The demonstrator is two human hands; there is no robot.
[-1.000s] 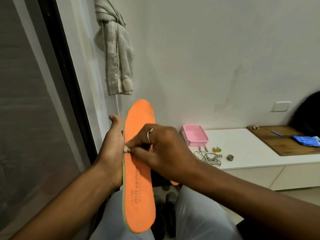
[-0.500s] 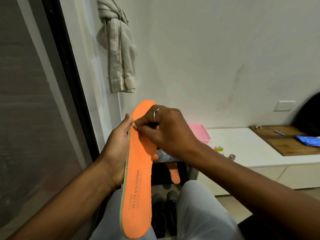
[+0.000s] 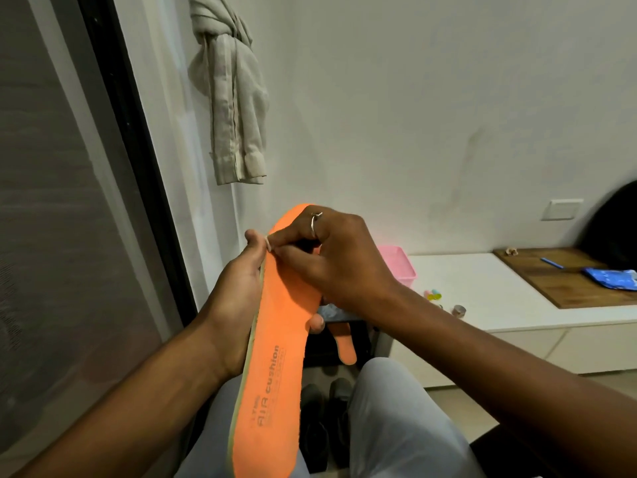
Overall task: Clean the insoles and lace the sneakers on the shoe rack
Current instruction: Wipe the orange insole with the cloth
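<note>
Gripping the orange insole (image 3: 275,339) upright with the left hand (image 3: 238,298), seemingly steadying it; pinching a pale speck (image 3: 268,243) at its eleven-o'clock edge with the right hand (image 3: 337,260), probably cleaning.

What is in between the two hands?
In the head view, the orange insole stands between them: the left hand grips it, and the right hand pinches a small white bit at its edge.

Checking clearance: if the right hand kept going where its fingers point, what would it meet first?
Probably the left hand: the right hand, pinching a small white bit, points leftward across the orange insole, almost touching the left thumb.
</note>
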